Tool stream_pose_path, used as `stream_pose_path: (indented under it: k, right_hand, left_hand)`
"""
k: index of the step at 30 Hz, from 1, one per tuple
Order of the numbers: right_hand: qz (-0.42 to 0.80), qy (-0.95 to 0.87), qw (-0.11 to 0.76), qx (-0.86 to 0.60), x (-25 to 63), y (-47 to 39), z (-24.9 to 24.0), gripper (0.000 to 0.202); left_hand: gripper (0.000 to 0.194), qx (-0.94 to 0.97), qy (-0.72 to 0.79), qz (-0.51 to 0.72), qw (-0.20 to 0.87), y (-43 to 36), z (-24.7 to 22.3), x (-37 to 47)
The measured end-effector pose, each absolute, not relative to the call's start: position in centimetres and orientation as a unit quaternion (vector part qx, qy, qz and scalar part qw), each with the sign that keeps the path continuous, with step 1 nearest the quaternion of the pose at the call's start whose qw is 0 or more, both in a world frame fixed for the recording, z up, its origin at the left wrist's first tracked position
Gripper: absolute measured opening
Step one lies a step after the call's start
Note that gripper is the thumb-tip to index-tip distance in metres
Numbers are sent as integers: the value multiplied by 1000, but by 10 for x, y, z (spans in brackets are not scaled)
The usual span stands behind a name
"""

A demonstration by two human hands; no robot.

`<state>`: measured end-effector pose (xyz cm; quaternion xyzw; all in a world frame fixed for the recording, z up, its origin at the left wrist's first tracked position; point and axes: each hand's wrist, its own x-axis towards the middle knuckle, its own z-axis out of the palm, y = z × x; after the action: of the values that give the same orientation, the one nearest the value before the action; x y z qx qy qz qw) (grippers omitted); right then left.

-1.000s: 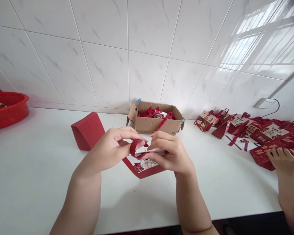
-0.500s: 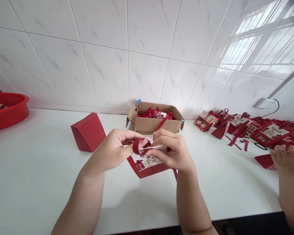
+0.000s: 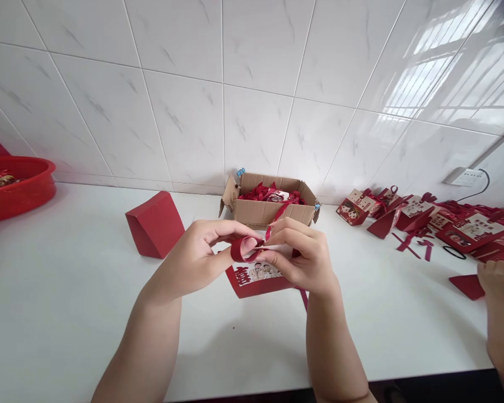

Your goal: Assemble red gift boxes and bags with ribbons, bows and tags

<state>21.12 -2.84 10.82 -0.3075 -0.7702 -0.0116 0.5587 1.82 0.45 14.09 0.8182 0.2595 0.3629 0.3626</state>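
Both hands meet above a red box [image 3: 252,287] with a printed white panel, at the middle of the table. My left hand [image 3: 212,254] is closed on a dark red ribbon [image 3: 237,250], which loops around its fingertips. Pinched fingers of my right hand [image 3: 296,252] hold the ribbon and a white tag [image 3: 277,251] at the top of the box. The knot area between the fingertips is mostly hidden. One ribbon end hangs below my right wrist.
A plain red box [image 3: 156,225] stands to the left. Behind is a cardboard carton [image 3: 256,214] of red ribbons. A red basin [image 3: 21,193] is far left. Finished-looking red boxes [image 3: 470,230] pile up at right, near another person's hand [image 3: 502,282].
The view has shifted slightly. My fingertips have drawn closer together around the ribbon loop. The other person's hand has moved a little rightward with a red box.
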Motion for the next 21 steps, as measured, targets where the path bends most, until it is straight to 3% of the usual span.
stream_pose_path:
  k: [21]
  right_hand:
    - [-116, -750, 587, -282, 206, -26, 108, 11]
  left_hand:
    - [12, 816, 205, 352, 411, 5, 139, 14]
